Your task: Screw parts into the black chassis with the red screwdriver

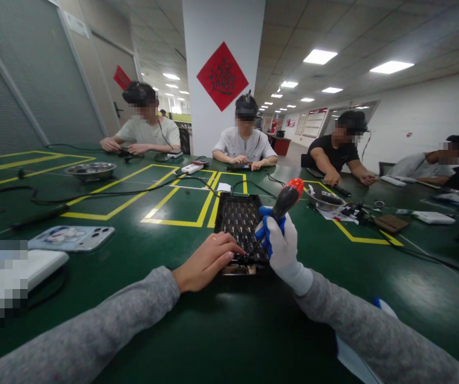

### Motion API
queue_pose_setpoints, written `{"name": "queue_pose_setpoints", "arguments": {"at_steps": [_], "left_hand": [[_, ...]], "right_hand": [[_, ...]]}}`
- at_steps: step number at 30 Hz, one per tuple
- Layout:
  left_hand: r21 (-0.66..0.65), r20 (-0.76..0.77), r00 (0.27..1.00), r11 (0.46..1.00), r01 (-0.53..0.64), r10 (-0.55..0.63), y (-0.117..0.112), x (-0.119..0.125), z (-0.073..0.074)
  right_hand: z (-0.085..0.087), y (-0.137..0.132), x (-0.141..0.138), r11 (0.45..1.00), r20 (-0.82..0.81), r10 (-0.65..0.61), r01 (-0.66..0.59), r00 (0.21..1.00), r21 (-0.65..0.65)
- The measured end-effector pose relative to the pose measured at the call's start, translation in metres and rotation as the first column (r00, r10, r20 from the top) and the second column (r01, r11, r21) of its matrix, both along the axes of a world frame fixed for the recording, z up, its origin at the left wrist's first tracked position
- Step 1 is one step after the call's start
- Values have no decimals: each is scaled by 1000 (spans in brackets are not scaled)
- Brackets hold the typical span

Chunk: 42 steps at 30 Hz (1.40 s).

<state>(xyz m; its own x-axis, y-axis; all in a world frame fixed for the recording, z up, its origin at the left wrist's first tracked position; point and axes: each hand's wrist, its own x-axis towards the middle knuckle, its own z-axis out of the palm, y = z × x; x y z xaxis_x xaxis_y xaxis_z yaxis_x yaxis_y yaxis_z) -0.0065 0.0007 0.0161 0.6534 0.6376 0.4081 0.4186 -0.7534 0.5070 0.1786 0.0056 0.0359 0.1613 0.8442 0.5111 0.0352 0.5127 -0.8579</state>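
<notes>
My right hand (pixel 281 248), in a white glove with blue fingertips, is closed round a screwdriver (pixel 285 200) with a black and red handle, its shaft pointing down at a black tray (pixel 239 216) full of small screws or holes. My bare left hand (pixel 207 258) rests on the near left edge of that tray, fingers curled together and fingertips pressed against it beside the screwdriver tip. Both sleeves are grey.
Green table (pixel 173 298) with yellow tape lines. A phone (pixel 71 237) and a white box (pixel 33 264) lie at left, a metal bowl (pixel 91 170) farther back, another bowl (pixel 325 200) at right. Cables cross the table. Several people sit along the far and right sides.
</notes>
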Motion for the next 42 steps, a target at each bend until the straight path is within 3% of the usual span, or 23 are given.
{"name": "queue_pose_setpoints", "arguments": {"at_steps": [10, 19, 25, 30, 32, 35, 38, 40, 42], "left_hand": [[-19, -29, 1000, 1000, -2, 1, 0, 0, 1], [-14, -64, 997, 999, 33, -34, 1, 0, 1], [-25, -83, 996, 999, 21, -23, -1, -2, 7], [-56, -55, 998, 998, 27, -30, -5, -1, 7], [-83, 37, 999, 996, -22, 25, -2, 0, 2], [-117, 249, 933, 964, -238, 260, 14, -2, -11], [-127, 253, 862, 898, -421, 440, 37, -7, -25], [-161, 207, 855, 878, -450, 476, 48, -10, -33], [-214, 192, 864, 879, -426, 465, 52, -13, -39]], "right_hand": [[2, -6, 0, 994, 52, 107, -108, 993, 24], [-2, -3, 0, 991, 74, 130, -131, 989, 16], [-3, -1, 1, 995, 57, 90, -92, 994, 26], [-1, 0, 0, 998, -52, -51, 52, 997, 23], [0, 3, 0, 995, -123, -98, 99, 988, 5], [1, 16, 6, 988, -244, -149, 135, 958, -75], [3, 36, 19, 962, -402, -219, 128, 889, -243], [4, 47, 27, 918, -519, -236, 13, 822, -397], [3, 55, 32, 862, -597, -176, -170, 783, -478]]}}
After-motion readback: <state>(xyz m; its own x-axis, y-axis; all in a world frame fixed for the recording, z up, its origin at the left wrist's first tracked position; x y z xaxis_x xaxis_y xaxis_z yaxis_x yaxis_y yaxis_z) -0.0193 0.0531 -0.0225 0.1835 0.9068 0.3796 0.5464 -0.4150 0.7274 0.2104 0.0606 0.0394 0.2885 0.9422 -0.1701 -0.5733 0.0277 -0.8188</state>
